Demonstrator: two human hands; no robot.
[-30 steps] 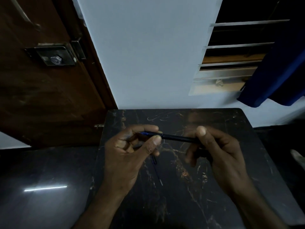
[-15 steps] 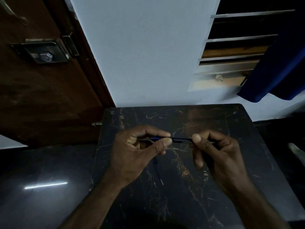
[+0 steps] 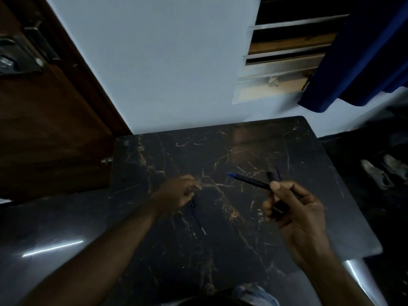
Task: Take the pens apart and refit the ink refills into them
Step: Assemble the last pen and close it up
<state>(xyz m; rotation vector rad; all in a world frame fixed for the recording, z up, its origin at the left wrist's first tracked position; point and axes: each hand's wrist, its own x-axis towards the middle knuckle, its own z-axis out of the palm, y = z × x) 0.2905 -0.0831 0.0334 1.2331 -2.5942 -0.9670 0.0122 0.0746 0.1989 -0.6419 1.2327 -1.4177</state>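
Here, a slim dark pen (image 3: 247,179) with a blue tip was held above the right half of a black marble-patterned table (image 3: 242,250), its tip pointing left and away. A thin refill (image 3: 197,218) lay on the table left of centre, slanting toward the near edge. Two dark pen pieces (image 3: 273,174) lay just beyond the right hand (image 3: 295,208). A wooden door (image 3: 44,129) stood far left and a blue curtain (image 3: 364,51) far right. The right hand pinched the pen's rear between thumb and curled fingers. The left hand (image 3: 178,191) was down at the refill's far end, blurred, so its grip could not be told.
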